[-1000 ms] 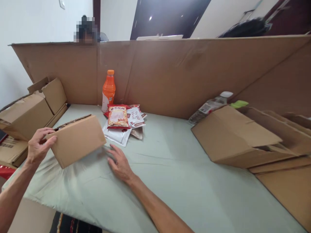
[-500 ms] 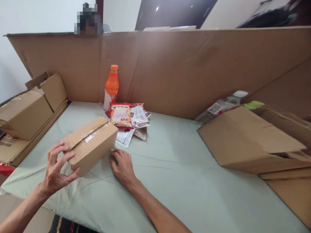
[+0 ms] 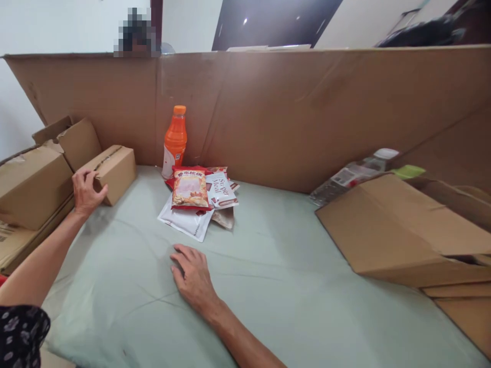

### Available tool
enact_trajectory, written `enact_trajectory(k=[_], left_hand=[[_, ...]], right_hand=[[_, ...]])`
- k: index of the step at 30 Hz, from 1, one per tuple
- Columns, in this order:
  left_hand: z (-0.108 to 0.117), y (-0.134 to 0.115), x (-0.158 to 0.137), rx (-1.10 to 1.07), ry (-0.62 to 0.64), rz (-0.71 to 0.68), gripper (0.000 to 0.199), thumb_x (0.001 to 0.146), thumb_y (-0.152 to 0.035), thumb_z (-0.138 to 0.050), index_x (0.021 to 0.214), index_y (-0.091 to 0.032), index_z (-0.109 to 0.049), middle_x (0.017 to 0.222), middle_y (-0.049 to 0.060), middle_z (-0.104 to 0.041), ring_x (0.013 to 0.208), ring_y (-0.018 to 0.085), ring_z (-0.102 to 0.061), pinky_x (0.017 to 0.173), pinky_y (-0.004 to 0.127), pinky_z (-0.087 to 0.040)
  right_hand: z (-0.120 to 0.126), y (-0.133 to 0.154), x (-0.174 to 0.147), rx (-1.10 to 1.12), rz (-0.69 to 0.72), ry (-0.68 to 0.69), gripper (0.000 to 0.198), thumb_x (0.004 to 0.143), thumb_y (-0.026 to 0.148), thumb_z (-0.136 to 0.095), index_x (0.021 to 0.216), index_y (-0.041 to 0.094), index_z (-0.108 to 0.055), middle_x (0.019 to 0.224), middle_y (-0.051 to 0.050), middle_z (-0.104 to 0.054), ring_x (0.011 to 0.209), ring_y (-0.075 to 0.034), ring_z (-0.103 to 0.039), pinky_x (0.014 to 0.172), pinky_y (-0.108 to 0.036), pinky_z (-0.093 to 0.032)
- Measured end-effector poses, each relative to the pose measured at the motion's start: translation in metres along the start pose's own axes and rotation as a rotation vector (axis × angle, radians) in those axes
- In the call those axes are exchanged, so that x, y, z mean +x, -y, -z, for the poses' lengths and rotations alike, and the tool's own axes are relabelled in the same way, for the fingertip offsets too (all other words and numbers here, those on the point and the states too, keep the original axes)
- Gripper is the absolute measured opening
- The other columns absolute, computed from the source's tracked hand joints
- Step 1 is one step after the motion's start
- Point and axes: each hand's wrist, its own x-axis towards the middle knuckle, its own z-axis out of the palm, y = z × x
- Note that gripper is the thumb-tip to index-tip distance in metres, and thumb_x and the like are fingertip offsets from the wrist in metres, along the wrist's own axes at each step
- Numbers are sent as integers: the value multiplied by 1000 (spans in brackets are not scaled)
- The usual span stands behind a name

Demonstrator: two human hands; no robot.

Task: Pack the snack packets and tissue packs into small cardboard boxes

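My left hand [image 3: 87, 193] grips the near end of a small taped cardboard box [image 3: 118, 176] at the left back of the table, beside the larger cartons. Fingers lie on its top and the thumb on its side. My right hand [image 3: 193, 276] rests on the green cloth with fingers loosely curled and apart, holding nothing. Beyond it lies a pile of snack packets: a red and yellow packet [image 3: 191, 189] on top, a white "Super Meal" packet [image 3: 220, 189] to its right and a white packet [image 3: 184, 219] underneath. An orange drink bottle [image 3: 175, 143] stands upright behind them.
Open cardboard cartons [image 3: 36, 184] stand along the left edge. At the right is a larger carton [image 3: 387, 220], with a clear plastic bottle [image 3: 351, 174] leaning behind it. A tall cardboard wall [image 3: 268, 117] closes the back; a person's head shows above it.
My left hand has carried the small box from the middle left to the back left, against the cartons. The white packet it covered now shows. My right hand has hardly moved.
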Motion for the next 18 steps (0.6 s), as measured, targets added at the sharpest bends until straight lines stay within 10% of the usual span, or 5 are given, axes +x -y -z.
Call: enact_trajectory(k=[5,11,18], left_hand=[[-31,15,34,-1,29,93,57,84,-32,-69,135,-12,-56,149,24,-44,148,44,-33,122,64,-28],[-32,-1,-28,-13,150,168,84,91,-40,-60,160,-6,-27,173,28,-9,162,46,-11,127,63,-23],[-12,-47,-119,-184,510,-86,52,87,-60,-52,121,-25,-70,133,18,-68,134,49,-58,112,77,-38]], right_hand=[[3,-1,0,15,-10,33,26,89,12,-60,110,22,-71,135,-11,-70,121,-29,-61,102,-49,-47],[4,-1,4,15,-5,40,25,90,13,-61,110,24,-72,134,-10,-70,120,-28,-62,103,-48,-47],[17,22,34,-91,-74,168,17,94,21,-68,110,23,-74,138,-6,-71,127,-24,-62,111,-43,-44]])
